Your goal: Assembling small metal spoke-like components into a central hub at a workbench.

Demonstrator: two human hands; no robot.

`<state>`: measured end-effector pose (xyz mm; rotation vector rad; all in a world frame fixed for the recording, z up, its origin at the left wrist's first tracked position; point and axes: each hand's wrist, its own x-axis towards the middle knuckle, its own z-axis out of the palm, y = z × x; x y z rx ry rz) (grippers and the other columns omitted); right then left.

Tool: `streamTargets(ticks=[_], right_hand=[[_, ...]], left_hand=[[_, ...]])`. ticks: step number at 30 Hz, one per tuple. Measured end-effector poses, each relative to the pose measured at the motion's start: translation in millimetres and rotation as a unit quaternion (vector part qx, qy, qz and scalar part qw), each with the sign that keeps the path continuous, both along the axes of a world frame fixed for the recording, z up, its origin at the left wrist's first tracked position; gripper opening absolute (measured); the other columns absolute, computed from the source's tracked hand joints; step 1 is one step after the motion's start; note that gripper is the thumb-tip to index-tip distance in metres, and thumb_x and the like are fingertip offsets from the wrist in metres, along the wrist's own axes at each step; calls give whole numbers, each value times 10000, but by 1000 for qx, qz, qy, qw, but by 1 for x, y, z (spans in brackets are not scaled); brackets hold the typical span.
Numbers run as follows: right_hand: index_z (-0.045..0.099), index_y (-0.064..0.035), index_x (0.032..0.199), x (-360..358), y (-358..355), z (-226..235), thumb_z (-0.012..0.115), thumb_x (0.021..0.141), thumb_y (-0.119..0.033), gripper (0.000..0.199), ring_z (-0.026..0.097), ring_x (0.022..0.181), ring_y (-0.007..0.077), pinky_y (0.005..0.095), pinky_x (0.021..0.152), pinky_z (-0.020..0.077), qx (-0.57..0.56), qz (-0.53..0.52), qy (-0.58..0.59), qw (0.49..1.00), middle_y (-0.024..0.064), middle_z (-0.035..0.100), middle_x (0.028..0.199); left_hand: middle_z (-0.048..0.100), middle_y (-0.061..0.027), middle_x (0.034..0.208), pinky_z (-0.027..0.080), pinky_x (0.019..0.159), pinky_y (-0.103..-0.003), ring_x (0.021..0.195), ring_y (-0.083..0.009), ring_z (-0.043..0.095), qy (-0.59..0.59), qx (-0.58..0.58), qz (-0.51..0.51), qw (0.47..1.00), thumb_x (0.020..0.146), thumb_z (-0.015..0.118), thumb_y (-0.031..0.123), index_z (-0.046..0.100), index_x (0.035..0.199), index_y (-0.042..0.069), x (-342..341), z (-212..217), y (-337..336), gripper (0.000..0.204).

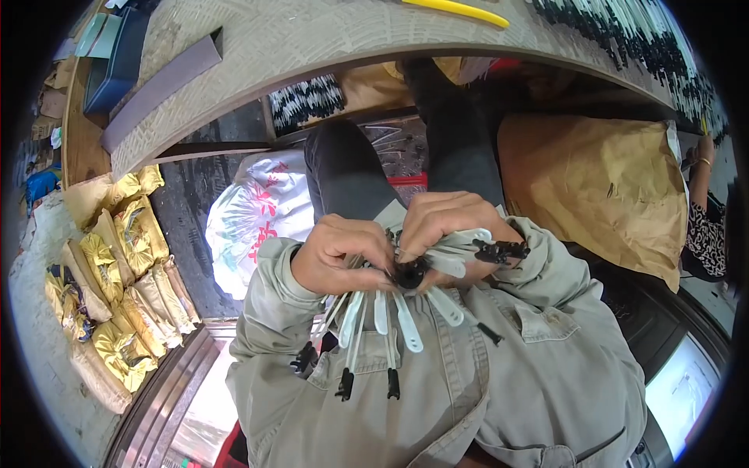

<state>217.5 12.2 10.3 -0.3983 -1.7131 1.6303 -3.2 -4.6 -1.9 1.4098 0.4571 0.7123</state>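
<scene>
My left hand point(341, 251) and my right hand point(446, 226) meet close in front of my chest. Between them they pinch a small black ring-shaped hub point(409, 274). From it fans out a bunch of thin white plastic strips point(406, 313) with black clips at their ends. Several strips hang down over my grey jacket; others point(477, 248) stick out to the right under my right hand. The left fingers press the hub from the left and the right fingers from above.
A curved wooden worktable point(312, 39) runs across the top, with a yellow tool point(456, 9) and rows of black-and-white strips point(624, 27). A white printed plastic bag point(253, 214), a brown paper sack point(601, 183) and several golden packets point(125, 273) lie below. Another person's arm point(700, 183) is at right.
</scene>
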Motion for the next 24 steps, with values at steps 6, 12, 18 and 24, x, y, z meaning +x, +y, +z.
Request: streamTargets(ticks=[6,12,18,24], right_hand=[[635,5,823,2,6,4,784,636,-112,266,604,745,241,332,678,462,-10,62,18,998,99,652,809],[634,12,827,4,15,8,777,644,-116,265,600,738,250,335,669,467,6,125,54,991,116,646,806],[595,-5,929,8,20,26,770,672,-122,332,602,757,233,320,660,467,-98,119,18,988,97,622,829],[553,-28,945,3,27,38,751,678,-68,335,551,772,107,242,688,424,-95,124,-61,986,35,588,850]], left_hand=[[618,-88,684,443,564,-263,627,-185,615,8,-21,-29,999,680,763,70,614,677,-3,4,2,5,166],[609,-76,652,402,526,-246,571,-145,567,15,-73,-151,986,671,774,94,630,654,-8,12,3,22,177],[619,-36,655,404,523,-239,590,-75,544,75,-129,-189,971,634,802,124,646,713,-16,15,5,41,224],[646,-2,727,460,607,-216,682,-53,571,140,-191,-212,948,558,836,83,667,829,4,22,8,60,329]])
